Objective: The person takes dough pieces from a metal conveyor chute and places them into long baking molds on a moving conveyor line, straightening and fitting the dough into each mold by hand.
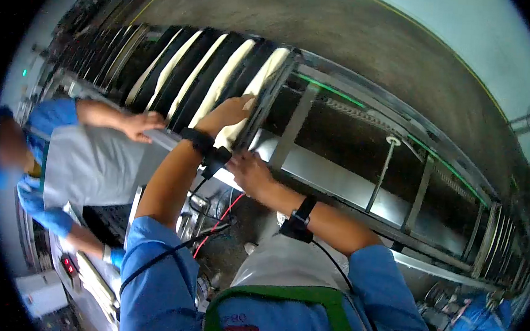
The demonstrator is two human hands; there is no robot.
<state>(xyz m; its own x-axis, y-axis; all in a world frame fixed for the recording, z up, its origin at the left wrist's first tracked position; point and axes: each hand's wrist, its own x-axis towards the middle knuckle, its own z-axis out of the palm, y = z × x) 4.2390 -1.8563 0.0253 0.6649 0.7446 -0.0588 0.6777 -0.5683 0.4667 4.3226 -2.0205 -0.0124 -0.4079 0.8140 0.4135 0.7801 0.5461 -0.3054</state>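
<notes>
My left hand (pixel 228 114) lies over the last pale dough strip (pixel 268 73) in a row, beside the dark wall of its long black trough (pixel 280 80). Its fingers stretch forward and touch the dough. At the near end of that trough is my right hand (pixel 250 172), with bent fingers. Blur hides whether these fingers grip the trough's end. Several more dough strips (pixel 225 76) lie in black troughs to the left. Dark straps with cables are around both my wrists.
A metal conveyor frame (pixel 360 212) with crossbars extends right. At left, a co-worker in blue has one hand (pixel 143 126) by the troughs. Below are dough strips (pixel 94 283) on a table near a red digital display (pixel 69 265). A red cable (pixel 216 223) hangs below the frame.
</notes>
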